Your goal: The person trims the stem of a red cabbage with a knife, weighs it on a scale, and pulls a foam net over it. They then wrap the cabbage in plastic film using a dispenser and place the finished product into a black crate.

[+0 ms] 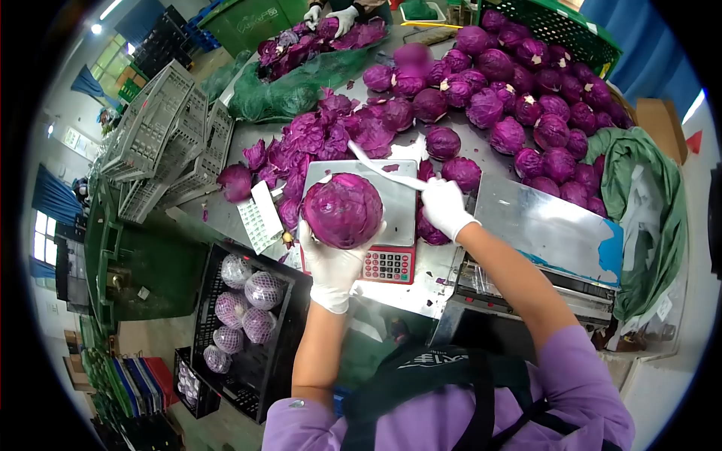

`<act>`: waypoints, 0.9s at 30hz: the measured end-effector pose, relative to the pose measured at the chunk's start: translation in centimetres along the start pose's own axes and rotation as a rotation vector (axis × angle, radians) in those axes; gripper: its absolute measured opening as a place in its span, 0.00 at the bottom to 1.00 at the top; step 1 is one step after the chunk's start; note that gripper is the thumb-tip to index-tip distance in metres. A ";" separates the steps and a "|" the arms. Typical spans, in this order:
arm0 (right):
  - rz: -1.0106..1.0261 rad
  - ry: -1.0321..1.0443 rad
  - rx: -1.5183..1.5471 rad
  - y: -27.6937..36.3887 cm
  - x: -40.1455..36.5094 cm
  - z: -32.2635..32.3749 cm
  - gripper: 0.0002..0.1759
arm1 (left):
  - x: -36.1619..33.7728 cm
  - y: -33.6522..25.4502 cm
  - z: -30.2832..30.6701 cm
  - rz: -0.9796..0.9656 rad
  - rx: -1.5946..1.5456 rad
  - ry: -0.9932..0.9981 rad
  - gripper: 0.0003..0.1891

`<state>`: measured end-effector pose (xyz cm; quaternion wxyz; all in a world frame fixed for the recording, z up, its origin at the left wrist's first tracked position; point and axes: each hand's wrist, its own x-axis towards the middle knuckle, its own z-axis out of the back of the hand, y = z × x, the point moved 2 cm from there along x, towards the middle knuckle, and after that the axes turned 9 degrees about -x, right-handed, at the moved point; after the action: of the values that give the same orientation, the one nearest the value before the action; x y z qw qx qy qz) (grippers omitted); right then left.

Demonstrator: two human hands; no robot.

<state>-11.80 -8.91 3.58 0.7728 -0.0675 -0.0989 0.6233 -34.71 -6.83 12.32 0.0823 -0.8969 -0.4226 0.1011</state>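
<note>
My left hand [336,264], in a white glove, cups a purple cabbage [343,211] from below and holds it over the scale. My right hand [445,208], also gloved in white, is closed around a long, thin, pale knife [383,172] that points up and left, just right of the cabbage. Under the cabbage is the weighing scale [398,208], with a metal plate and a red keypad. Loose purple leaves [310,137] lie behind it, and a white key-covered panel [260,218] is at its left.
Many purple cabbages [551,130] are heaped at the right, by a green crate [560,34]. A black crate [250,383] holds wrapped cabbages at lower left. Grey crates [154,124] stack at left. A metal-topped machine [538,218] stands right. Another person's gloved hands [344,20] handle leaves at the far end.
</note>
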 end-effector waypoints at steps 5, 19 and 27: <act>-0.059 -0.058 0.030 -3.5 -0.4 3.3 0.10 | 0.4 -0.3 0.9 0.086 -0.176 0.085 0.52; 0.036 -0.531 1.181 0.8 -6.2 18.9 0.10 | 0.4 2.7 -1.6 -0.056 0.245 0.149 0.42; -0.025 -0.583 1.015 0.4 -6.1 17.3 0.08 | 0.6 2.8 -0.8 -0.162 0.428 0.090 0.43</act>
<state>-17.52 -15.16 19.90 0.6565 0.4867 0.0026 0.5763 -32.07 -8.12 12.34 0.2973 -0.8258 -0.4579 0.1412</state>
